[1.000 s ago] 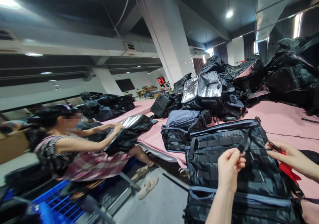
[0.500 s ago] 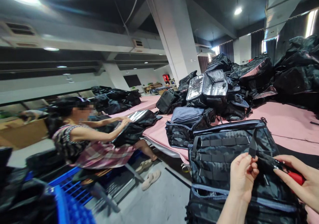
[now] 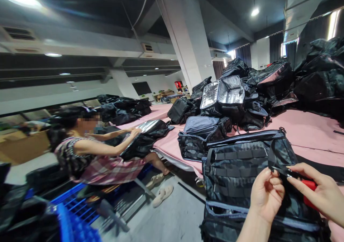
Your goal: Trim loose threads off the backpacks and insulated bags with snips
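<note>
1. A black webbing strap [image 3: 272, 155] of a dark camouflage bag [image 3: 236, 177] is pinched between the thumb and fingertips of the left hand [image 3: 267, 195].
2. Red-handled snips [image 3: 301, 179] are gripped in the closed right hand [image 3: 321, 193], with the blades set at the strap just beside the left fingertips.
3. The bag is stood upright at the near edge of a pink-covered table [image 3: 317, 134], in front of the person.
4. A heap of black bags [image 3: 242, 95] is piled further back.
5. At the left, a silver-lined bag [image 3: 145, 138] is handled by a seated co-worker [image 3: 88, 152].
</note>
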The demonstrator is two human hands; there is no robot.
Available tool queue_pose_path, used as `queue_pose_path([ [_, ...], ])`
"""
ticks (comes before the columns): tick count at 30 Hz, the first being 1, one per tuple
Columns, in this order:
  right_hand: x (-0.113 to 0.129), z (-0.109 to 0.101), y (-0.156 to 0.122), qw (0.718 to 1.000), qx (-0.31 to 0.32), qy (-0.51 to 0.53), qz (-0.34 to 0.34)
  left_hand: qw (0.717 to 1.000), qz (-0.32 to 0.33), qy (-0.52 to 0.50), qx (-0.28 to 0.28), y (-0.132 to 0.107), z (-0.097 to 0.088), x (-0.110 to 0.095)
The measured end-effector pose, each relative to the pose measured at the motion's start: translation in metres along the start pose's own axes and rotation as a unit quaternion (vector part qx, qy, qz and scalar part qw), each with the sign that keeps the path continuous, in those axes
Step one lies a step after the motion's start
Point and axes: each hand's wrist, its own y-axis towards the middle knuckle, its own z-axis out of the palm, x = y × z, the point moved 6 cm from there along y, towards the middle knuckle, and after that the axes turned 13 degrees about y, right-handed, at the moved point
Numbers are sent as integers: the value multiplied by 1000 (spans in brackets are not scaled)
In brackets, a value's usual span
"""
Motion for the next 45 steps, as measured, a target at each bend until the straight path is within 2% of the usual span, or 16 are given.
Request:
queue_pose_path([
  [4, 8, 0, 4, 1000, 10, 1, -17, 1000, -1, 13, -6, 2, -3, 2],
  [7, 10, -3, 4, 1000, 18, 19, -1, 1000, 1, 19, -8, 2, -5, 0],
  [13, -3, -4, 0, 997, 41, 55, 45, 998, -44, -41, 23, -2, -1, -2],
  [17, -7, -2, 0, 996, 27, 60, 52, 998, -52, -30, 33, -2, -2, 0],
  [21, -3, 3, 1, 998, 21, 44, 40, 998, -50, -19, 26, -1, -2, 4],
  [26, 6, 1, 3, 1000, 17, 3, -9, 999, -44, -9, 11, -1, 0, 5],
  [28, 10, -2, 5, 1000, 12, 6, -10, 1000, -22, 22, -6, -2, 0, 2],
  [31, 6, -9, 8, 998, -7, 46, 36, 983, 91, 152, -49, -3, -3, -16],
  [33, -1, -11, 12, 996, -8, 62, 71, 940, 193, 270, -83, -6, -3, -31],
  [36, -12, -10, 20, 995, 12, 10, 99, 843, 311, 419, -131, -12, -2, -48],
  [38, -16, -7, 26, 994, 28, -25, 102, 777, 379, 479, -154, -15, -2, -56],
  [40, -17, -4, 30, 993, 49, 5, 104, 697, 450, 540, -145, -20, 3, -60],
  [43, -14, -1, 33, 983, 56, 119, 130, 551, 518, 647, -95, -25, 17, -56],
  [44, -13, -2, 33, 976, 46, 152, 146, 515, 523, 674, -82, -25, 20, -52],
  [45, -12, -2, 33, 969, 35, 179, 165, 493, 522, 691, -76, -25, 23, -49],
])
